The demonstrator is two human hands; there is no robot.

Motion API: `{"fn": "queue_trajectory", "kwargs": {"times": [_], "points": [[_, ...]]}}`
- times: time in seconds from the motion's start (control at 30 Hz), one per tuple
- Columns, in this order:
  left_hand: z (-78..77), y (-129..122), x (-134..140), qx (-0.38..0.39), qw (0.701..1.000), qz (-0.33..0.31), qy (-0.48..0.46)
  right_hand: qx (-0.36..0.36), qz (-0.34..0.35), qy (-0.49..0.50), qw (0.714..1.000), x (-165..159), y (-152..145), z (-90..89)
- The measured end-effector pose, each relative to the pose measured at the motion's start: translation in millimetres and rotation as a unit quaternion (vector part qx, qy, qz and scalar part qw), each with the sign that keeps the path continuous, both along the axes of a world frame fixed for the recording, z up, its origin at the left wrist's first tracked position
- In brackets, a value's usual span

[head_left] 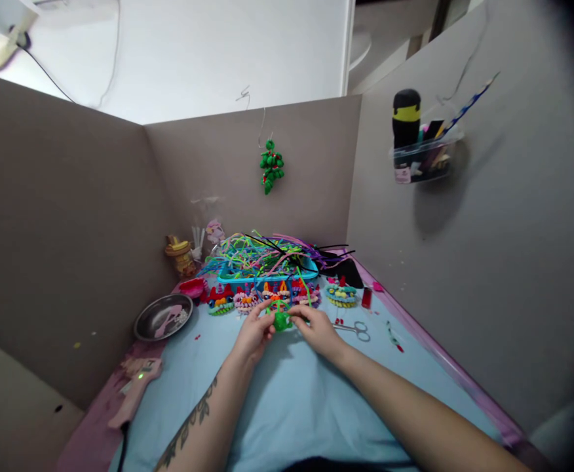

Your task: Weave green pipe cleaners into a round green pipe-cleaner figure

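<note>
Between my two hands is a small green figure of bent pipe cleaners (282, 321), with a few green stems sticking up from it. My left hand (256, 331) pinches its left side between thumb and fingers. On the other side, my right hand (315, 330) has its fingertips closed at the figure's right edge, by a small whitish spot. Just behind the hands stands a row of colourful pipe-cleaner figures, among them a red and green one (220, 300) and a blue and yellow one (341, 293). Scissors (358, 330) lie right of my right hand.
A blue tray (225, 278) heaped with pipe cleaners (262, 255) stands at the back. To the left are a metal bowl (142, 322) and a pink glue gun (137, 393) with a green light. Grey panels enclose the table; a clear holder (422, 164) hangs on the right one.
</note>
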State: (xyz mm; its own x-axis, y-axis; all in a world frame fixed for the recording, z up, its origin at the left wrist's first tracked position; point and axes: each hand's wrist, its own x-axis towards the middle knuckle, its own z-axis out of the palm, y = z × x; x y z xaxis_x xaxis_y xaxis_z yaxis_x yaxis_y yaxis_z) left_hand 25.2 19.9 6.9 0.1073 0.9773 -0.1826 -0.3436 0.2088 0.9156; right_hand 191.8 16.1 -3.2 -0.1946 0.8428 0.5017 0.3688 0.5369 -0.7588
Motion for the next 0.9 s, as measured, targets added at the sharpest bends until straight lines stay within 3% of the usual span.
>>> {"fn": "queue_trajectory", "kwargs": {"times": [0.27,0.43,0.57,0.7,0.8,0.9], "points": [[5.4,-5,2,-0.014,0.999,-0.022,-0.026,-0.09,0.03,0.061,0.994,-5,2,-11.6],[4.7,-11,9,0.062,0.992,-0.059,0.094,-0.117,-0.001,0.137,0.984,-7,7,-14.6],[-3.5,-7,13,0.145,0.972,-0.016,0.185,-0.15,0.006,0.184,0.971,-8,11,-15.4],[-8.0,-1,10,0.188,0.966,0.036,0.173,-0.127,-0.027,0.223,0.966,-5,15,-12.2],[-7.4,3,6,0.169,0.976,0.053,0.13,-0.088,-0.074,0.185,0.976,0,14,-4.5],[-8.1,5,5,0.155,0.98,0.059,0.111,-0.081,-0.045,0.107,0.99,0,12,0.2]]}}
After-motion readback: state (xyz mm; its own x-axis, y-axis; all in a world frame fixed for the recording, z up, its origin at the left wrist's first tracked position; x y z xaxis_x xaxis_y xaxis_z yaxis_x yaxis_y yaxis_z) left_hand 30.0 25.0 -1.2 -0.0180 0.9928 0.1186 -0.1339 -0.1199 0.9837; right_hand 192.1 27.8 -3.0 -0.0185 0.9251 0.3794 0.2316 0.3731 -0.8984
